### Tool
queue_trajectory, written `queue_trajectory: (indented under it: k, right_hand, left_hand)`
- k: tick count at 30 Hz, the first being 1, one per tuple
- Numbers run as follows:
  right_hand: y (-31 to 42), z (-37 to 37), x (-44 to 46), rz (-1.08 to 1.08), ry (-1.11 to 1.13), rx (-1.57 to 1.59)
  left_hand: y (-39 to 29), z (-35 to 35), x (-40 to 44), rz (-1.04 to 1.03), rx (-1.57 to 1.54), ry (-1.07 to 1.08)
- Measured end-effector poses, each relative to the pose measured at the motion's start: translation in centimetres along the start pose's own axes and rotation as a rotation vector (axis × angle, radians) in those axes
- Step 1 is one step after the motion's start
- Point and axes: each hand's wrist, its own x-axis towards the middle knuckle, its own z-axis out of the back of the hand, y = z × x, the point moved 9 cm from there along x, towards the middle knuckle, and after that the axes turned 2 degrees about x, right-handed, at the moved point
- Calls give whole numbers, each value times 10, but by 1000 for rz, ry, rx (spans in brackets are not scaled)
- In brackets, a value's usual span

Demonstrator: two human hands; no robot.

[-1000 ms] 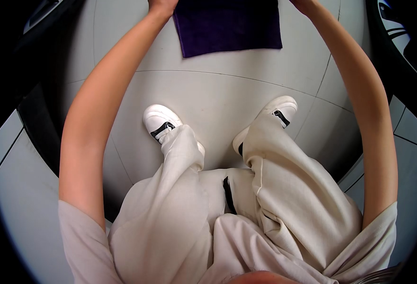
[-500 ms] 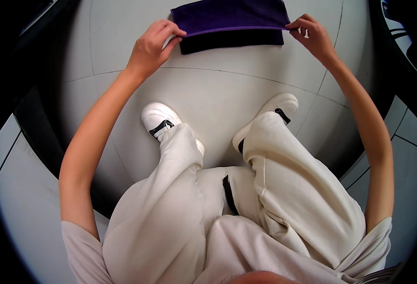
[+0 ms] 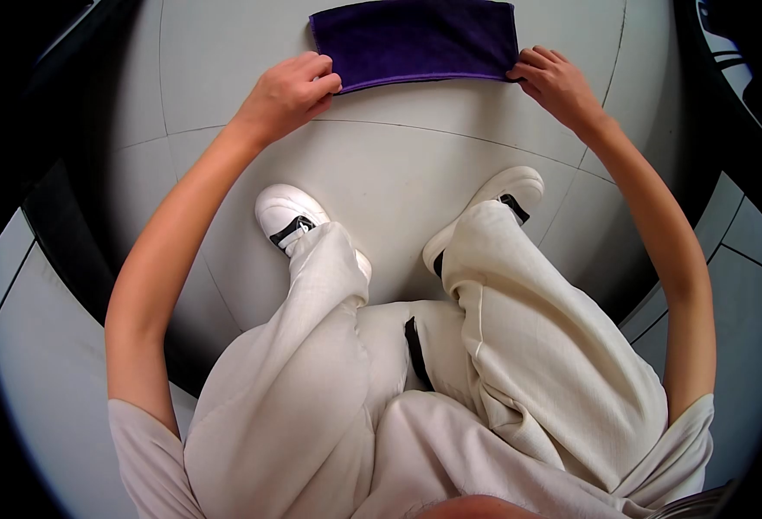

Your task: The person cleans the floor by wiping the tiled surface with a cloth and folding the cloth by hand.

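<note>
A dark purple cloth (image 3: 415,43) with a lighter purple edge lies spread on the tiled floor, its far side close to the top of the view. It looks folded into a wide rectangle. My left hand (image 3: 292,93) is closed at its near left corner, fingertips pinching the edge. At the near right corner, my right hand (image 3: 556,82) pinches the cloth between thumb and fingers. The near edge runs between both hands in a slight curve.
Pale floor tiles (image 3: 381,190) with thin dark joints spread below the cloth. My white shoes, the left (image 3: 290,212) and the right (image 3: 506,190), stand between my hands and my light trousers (image 3: 294,372). Dark curved objects (image 3: 65,233) border both sides.
Both hands have brought the cloth's near edge down toward me and flat to the floor. The black underside strip that showed below that edge is now covered.
</note>
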Motion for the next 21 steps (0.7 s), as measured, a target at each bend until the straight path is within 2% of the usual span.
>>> queue_trajectory:
  k: [12, 21]
  right_hand:
    - [1, -11, 4, 97, 4, -17]
    - [3, -10, -1, 66, -9, 23]
  left_hand:
    - [-1, -19, -6, -6, 8, 84]
    - [1, -31, -7, -8, 69, 130]
